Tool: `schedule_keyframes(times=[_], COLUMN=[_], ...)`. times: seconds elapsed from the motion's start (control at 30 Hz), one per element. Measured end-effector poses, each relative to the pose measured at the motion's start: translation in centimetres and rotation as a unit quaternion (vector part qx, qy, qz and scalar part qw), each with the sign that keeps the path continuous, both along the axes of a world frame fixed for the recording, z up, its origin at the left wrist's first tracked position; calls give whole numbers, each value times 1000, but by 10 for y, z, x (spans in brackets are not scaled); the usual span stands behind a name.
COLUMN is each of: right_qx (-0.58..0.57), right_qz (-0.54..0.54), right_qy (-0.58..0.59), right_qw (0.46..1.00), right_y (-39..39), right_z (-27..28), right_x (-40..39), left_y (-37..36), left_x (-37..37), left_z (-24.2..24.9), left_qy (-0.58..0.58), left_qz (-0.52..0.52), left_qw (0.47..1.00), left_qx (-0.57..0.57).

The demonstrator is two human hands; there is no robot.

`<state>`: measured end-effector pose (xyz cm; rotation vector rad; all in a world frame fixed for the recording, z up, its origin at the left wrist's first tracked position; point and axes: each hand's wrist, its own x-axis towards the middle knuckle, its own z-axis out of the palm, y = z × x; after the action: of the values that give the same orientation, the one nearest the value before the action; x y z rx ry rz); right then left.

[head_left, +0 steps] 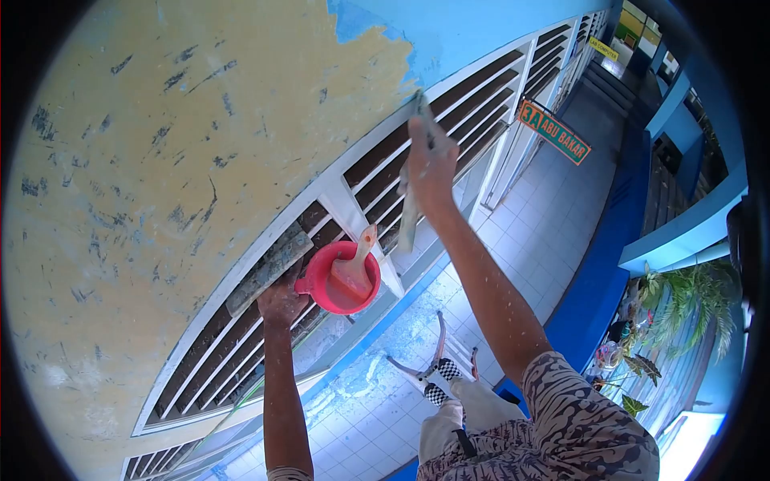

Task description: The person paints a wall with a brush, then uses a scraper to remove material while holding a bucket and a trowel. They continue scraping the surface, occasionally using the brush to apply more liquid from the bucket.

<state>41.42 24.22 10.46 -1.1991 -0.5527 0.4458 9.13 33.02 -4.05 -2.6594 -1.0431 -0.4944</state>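
My left hand [281, 303] is closed at the handle of a pink plastic cup [314, 290], its fingers partly hidden. A wide paintbrush [353, 272] leans in the cup, bristles down and handle up over the rim. Just above the same hand, a grey, stained flat strip [269, 274] lies slanted across the window slats. My right hand [431, 164] is closed around a long, pale-handled paintbrush [408, 224], blurred at its upper end. That end points up at the wall [200, 152], right where blue paint [425, 40] meets the scuffed tan surface, above the white window frame.
White louvred slats [473, 96] run below the wall. My checkered shoes [437, 393] are well below, at a pale stand with legs [441, 337] over the tiled floor [529, 232]. An orange-edged sign [555, 132] juts out ahead. A blue ledge [597, 272] and plants [698, 305] are at right.
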Motion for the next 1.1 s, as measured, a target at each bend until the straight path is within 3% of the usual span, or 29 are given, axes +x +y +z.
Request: schedule_keyframes(times=[0.13,0.2,0.3,0.37,0.43,0.47,0.57,0.63,0.7,0.77,0.83,0.9,0.97,1.0,1.03,1.1], right_qx=[-21,1,-49,-23,7,0,-64,-57,9,-10,-80,-64,-23,3,2,-20], right_qz=[-19,-68,-5,-24,-94,-88,-15,-26,-105,-82,-7,-3,-68,-86,-84,-6], right_qy=[-31,-208,6,31,-216,-229,29,8,-248,-225,81,52,-183,-206,-207,6], right_qw=[999,976,999,999,972,970,997,998,963,971,993,997,980,975,975,1000], right_y=[4,9,3,4,10,14,6,6,9,4,3,-1,2,5,4,0], right_z=[-5,-30,4,-3,-23,-30,4,-7,-23,-18,6,3,-20,-14,-8,11], right_x=[-4,-3,9,-8,-18,-11,16,2,-15,-8,9,-1,-13,-14,-8,5], left_y=[-1,-2,0,0,-2,-4,-4,0,5,4,2,5,2,3,5,7], left_x=[3,3,0,1,4,5,-1,-1,1,-6,-2,-5,-2,-2,-2,-4], left_z=[4,3,1,1,4,4,6,-1,-7,-11,-1,-4,-3,-7,-11,-7], left_qy=[23,10,24,28,-1,2,38,22,-2,-11,26,18,27,24,25,30], left_qz=[4,-9,9,1,-18,-19,13,8,5,2,21,10,21,23,20,15], left_qw=[999,999,1000,999,997,998,999,999,1000,999,998,1000,998,998,999,999], left_qx=[34,51,9,36,69,67,27,37,-4,-47,-46,-20,-43,-44,-37,-24])
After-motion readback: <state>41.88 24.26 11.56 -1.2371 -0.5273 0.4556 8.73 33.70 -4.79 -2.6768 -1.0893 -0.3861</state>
